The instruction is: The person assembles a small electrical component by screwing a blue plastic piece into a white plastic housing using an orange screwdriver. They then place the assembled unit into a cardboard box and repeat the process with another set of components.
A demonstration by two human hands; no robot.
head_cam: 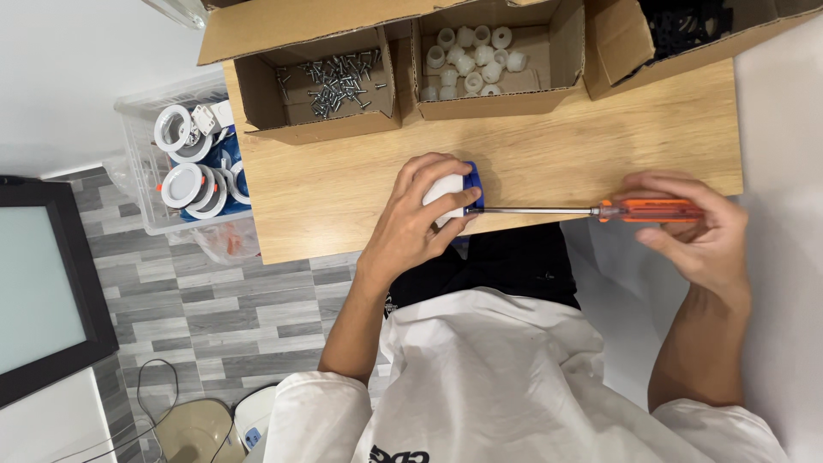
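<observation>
One white-and-blue fitting (454, 193) sits gripped under the left hand (417, 214).

The counter (343, 184) lay bare between the cartons and the near edge, leaving an open lane across the wood on either side of the left hand (420, 223). Along the far edge a carton of screws (330, 81), a carton of white caps (480, 60) and a third carton (669, 34), apparently holding black parts, blocked the way. The screwdriver (591, 210) barred the near right stretch. Left of the counter a clear bin (176, 163) stood close.
</observation>
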